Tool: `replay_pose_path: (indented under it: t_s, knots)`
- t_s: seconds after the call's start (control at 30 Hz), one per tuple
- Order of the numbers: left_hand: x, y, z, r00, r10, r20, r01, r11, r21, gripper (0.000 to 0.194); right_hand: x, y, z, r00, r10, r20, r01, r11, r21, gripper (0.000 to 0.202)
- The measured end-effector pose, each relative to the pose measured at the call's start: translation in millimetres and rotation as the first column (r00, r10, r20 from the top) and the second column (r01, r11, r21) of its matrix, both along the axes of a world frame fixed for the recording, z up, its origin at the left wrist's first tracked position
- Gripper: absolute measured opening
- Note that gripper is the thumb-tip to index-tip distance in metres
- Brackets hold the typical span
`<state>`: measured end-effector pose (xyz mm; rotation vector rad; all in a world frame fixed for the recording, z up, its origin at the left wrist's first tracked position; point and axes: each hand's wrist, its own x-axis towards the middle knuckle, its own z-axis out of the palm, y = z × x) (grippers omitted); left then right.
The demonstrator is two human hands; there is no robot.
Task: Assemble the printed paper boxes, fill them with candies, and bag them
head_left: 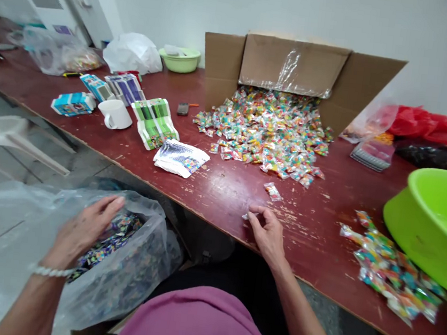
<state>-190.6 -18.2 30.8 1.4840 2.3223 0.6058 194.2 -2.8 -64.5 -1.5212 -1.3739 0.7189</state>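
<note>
My left hand [86,227], with a beaded bracelet at the wrist, is over a large clear plastic bag [157,219]. Its fingers are stretched out and nothing shows in them. Many small dark printed packets [123,228] fill the bag below. At the table's front edge my right hand [268,234] has thumb and forefinger pinched on a small clear wrapper [246,216], mostly hidden. Just beyond lies a single wrapped candy [273,191]. Left of it is a stack of flat white printed pouches [181,158].
A cardboard box [291,65] on its side spills wrapped candies [268,129] onto the red table [221,189]. At right, a green basin [434,229] stands behind more candies [393,267]. A white mug [115,114] and green packaging [156,122] stand left. A white stool [9,135] is beyond the bag.
</note>
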Motion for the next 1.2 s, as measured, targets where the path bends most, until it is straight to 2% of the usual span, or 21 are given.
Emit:
replay_pose_path:
  t_s: [0.07,0.13,0.17,0.27,0.37,0.5,0.63,0.77,0.87,0.93,1.0,1.1,1.13,1.2]
  knots:
    - [13.0,13.8,-8.7,0.985,-0.166,-0.049,0.166,0.986,-0.002,0.054,-1.7,-1.1,-3.4,0.991,0.001,0.133,-0.006,0.999,0.037,0.025]
    - [43.3,40.7,-19.6,0.935,-0.296,-0.196,0.325,0.935,0.14,0.052,-3.9,-2.7,-4.1,0.983,0.015,0.184,-0.025,0.998,0.053,0.024]
    - [60.5,57.9,-25.0,0.905,-0.326,-0.273,0.378,0.911,0.164,0.051,-4.6,-3.4,-4.0,0.983,0.026,0.179,-0.036,0.998,0.053,0.023]
    - [101.5,110.6,-38.7,0.853,-0.253,-0.456,0.341,0.932,0.121,0.055,-4.7,-4.7,-3.8,0.987,0.035,0.159,-0.046,0.997,0.067,0.022]
    - [115.6,145.0,-48.1,0.832,-0.262,-0.489,0.33,0.942,0.056,0.052,-4.1,-4.9,-5.4,0.985,0.022,0.171,-0.038,0.995,0.092,0.02]
    - [109.9,160.1,-54.0,0.847,-0.279,-0.452,0.329,0.943,0.036,0.049,-3.5,-3.8,-7.9,0.98,0.024,0.196,-0.046,0.993,0.111,0.019]
    - [108.8,164.9,-51.6,0.885,-0.266,-0.381,0.306,0.951,0.047,0.045,-3.4,-3.3,-7.6,0.979,0.036,0.2,-0.06,0.992,0.113,0.018]
    - [112.9,166.6,-45.1,0.936,-0.243,-0.254,0.284,0.949,0.136,0.045,-3.4,-3.6,-6.4,0.982,0.037,0.186,-0.058,0.992,0.111,0.018]
    - [116.0,160.4,-40.7,0.961,-0.263,-0.083,0.275,0.94,0.204,0.03,-3.3,-3.3,-5.9,0.99,0.022,0.141,-0.036,0.994,0.102,0.018]
    - [121.4,148.6,-39.4,0.95,-0.303,0.07,0.279,0.93,0.239,0.022,-5.4,-3.1,-4.1,0.999,0.009,0.041,-0.011,0.998,0.056,0.019]
    - [131.0,128.0,-39.8,0.904,-0.359,0.233,0.297,0.918,0.264,0.025,-11.3,-3.7,0.8,0.985,-0.021,-0.174,0.015,0.999,-0.036,0.027]
    - [149.0,83.1,-41.1,0.78,-0.43,0.455,0.343,0.901,0.265,0.033,-27.1,-6.9,14.8,0.852,-0.052,-0.521,-0.014,0.993,-0.121,0.048]
    - [154.1,66.9,-40.8,0.705,-0.439,0.557,0.362,0.898,0.251,0.035,-33.0,-8.6,20.7,0.806,-0.036,-0.591,-0.035,0.993,-0.108,0.051]
    - [161.1,38.1,-38.4,0.414,-0.363,0.835,0.448,0.88,0.16,0.037,-42.7,-12.7,32.8,0.748,0.025,-0.663,-0.088,0.994,-0.062,0.046]
